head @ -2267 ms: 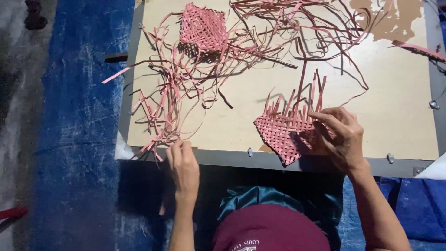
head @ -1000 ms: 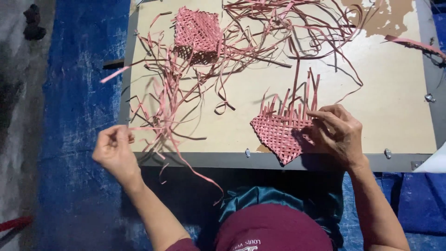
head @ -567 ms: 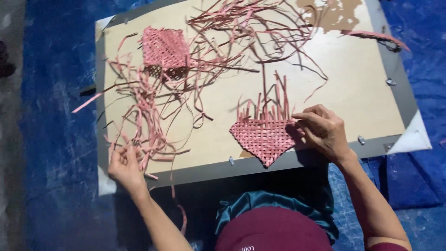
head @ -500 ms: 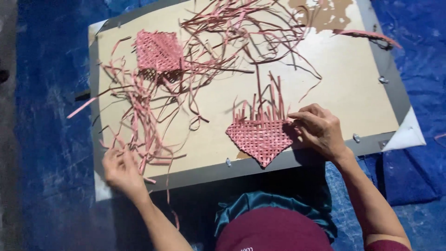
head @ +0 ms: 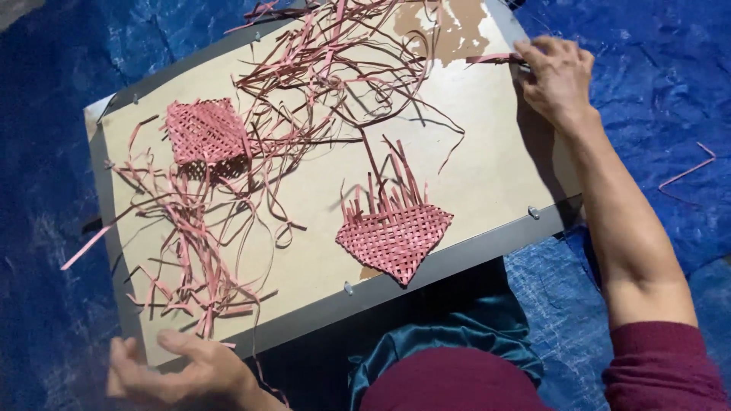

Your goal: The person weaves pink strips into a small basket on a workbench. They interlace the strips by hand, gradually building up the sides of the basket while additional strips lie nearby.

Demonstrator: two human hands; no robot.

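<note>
The right hand (head: 554,72) had left the half-woven pink mat (head: 396,236), which lay alone near the board's (head: 487,190) near edge, and pinched a far-right strip (head: 491,58); the left hand (head: 179,373) (fingers loosely curled, empty) gripped the near-left corner.

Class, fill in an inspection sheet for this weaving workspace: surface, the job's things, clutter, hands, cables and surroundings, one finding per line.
Surface: a tan board with a grey rim, tilted in view; its top layer has peeled at the far edge.
Job's things: a half-woven pink piece with loose upright ends sits at the near edge; a finished woven square lies far left.
Clutter: loose pink strips are scattered across the left and far parts of the board.
Hands: the left hand grips the near left corner; the right hand holds the far right edge, touching a strip there.
Cables: nothing seen.
Surroundings: a blue tarp lies under the board, with one stray strip on it.
</note>
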